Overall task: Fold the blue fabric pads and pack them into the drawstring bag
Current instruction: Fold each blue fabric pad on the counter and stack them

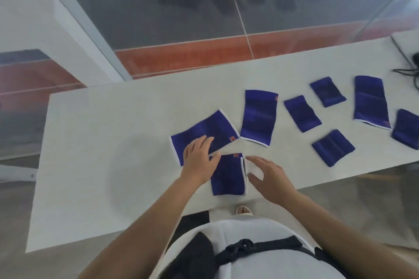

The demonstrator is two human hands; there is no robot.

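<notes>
Several blue fabric pads lie on a white table (pixel 102 142). A folded pad (pixel 227 176) with white edging sits at the near edge, between my hands. My left hand (pixel 199 158) rests flat, fingers apart, across this pad's top left corner and the lower part of a larger pad (pixel 208 130). My right hand (pixel 269 176) hovers open just right of the folded pad, fingers spread, holding nothing. Another large pad (pixel 258 116) lies behind. Smaller folded pads (pixel 301 113) (pixel 332 147) (pixel 327 91) and a long one (pixel 370 102) lie to the right. No drawstring bag is in view.
A further pad (pixel 407 129) lies at the right frame edge. A black cable (pixel 408 72) trails at the far right corner. Glass panels stand beyond the table's far edge. My foot (pixel 243 210) shows below the near edge.
</notes>
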